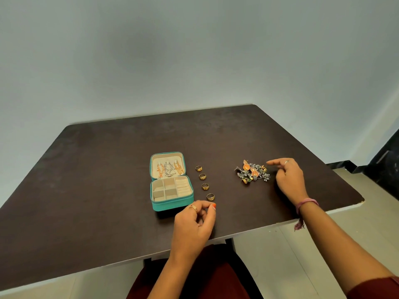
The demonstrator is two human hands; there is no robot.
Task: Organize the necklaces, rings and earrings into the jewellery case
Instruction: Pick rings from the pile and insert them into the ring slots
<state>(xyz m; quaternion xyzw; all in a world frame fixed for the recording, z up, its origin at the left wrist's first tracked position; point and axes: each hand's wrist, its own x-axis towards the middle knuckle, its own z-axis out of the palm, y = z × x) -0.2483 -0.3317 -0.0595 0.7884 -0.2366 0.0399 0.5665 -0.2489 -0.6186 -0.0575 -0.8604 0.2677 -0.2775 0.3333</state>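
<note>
Dark brown table (108,180) fills mid-frame under a pale wall. Left of centre lies the teal jewellery case (170,182), open, its lid toward the top of the frame with necklaces (169,169) hung inside. Just right of it four gold rings (204,182) run in a line slanting toward the lower right. Below the nearest ring the left hand (194,223) hovers, fingers curled, thumb and forefinger nearly pinched — whether it holds anything, I cannot tell. Right of centre sits the earring pile (252,172); the right hand (289,180) rests just beside it, forefinger extended, gripping nothing.
</note>
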